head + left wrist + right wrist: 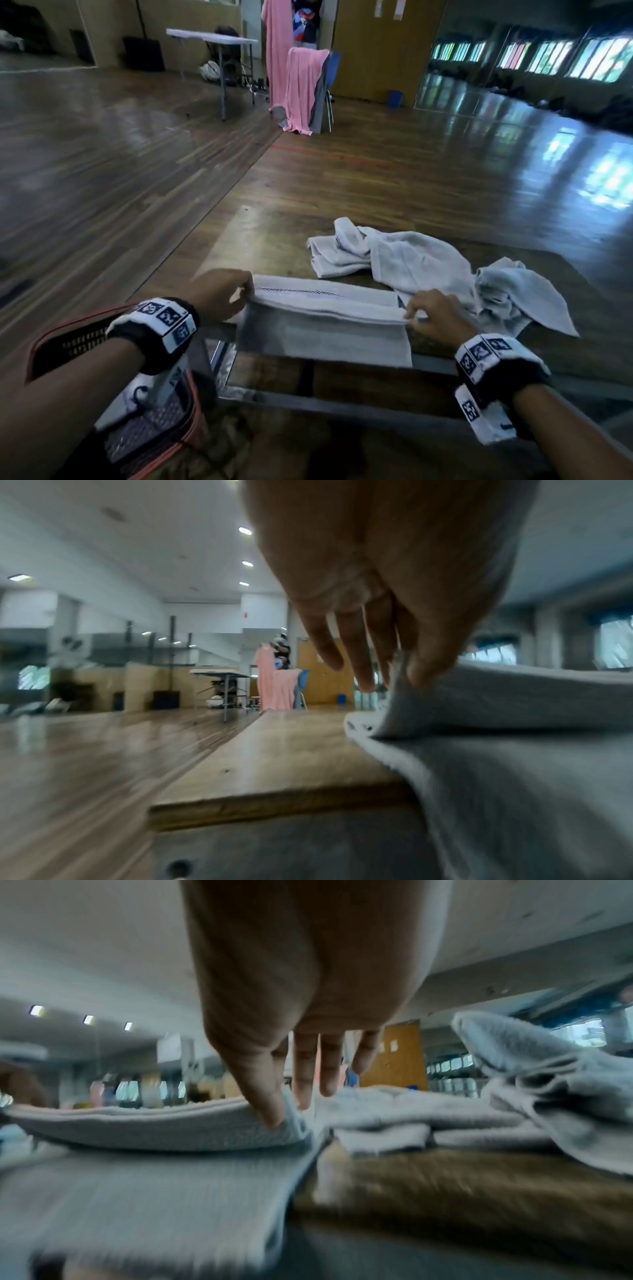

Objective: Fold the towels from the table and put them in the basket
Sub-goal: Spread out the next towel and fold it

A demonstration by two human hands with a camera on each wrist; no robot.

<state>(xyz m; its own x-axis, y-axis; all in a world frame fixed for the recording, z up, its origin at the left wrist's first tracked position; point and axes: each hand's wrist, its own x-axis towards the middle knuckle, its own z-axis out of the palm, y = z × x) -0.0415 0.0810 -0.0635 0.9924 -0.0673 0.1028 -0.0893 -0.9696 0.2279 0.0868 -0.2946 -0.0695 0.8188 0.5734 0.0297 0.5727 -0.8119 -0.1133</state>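
Left hand: the person's left hand (222, 296) pinches the left end of the white towel (325, 322) at its folded edge; in the left wrist view the thumb (431, 666) presses the cloth (496, 696) against the fingers, the other fingers (325, 647) pointing down just above the table top
Right hand: the right hand (435, 317) pinches the right end of the same fold; in the right wrist view the thumb (263, 1096) is clamped on the doubled edge of the towel (164, 1123), the remaining fingers (329, 1066) hanging straight beside it
Towel being folded: stretched between the two hands along the near edge of the wooden table (274, 233); its upper part lies on the table top with a dark stitched line showing, and a lower flap hangs over the near edge
Other towels: a crumpled heap of white towels (411, 263) lies on the table just behind and to the right of the right hand, touching the held towel's right end; the heap (534, 1085) rises to the right in the right wrist view
Basket: a dark mesh basket with a red rim (68, 329) stands low at the left, under the left forearm, beside the table; white cloth (133, 397) shows in it
Wrists: both carry black bands with white marker blocks (164, 322)
Background: a pink cloth (301, 85) draped over a chair, a white folding table (212, 36), and a glossy wooden floor (85, 154)
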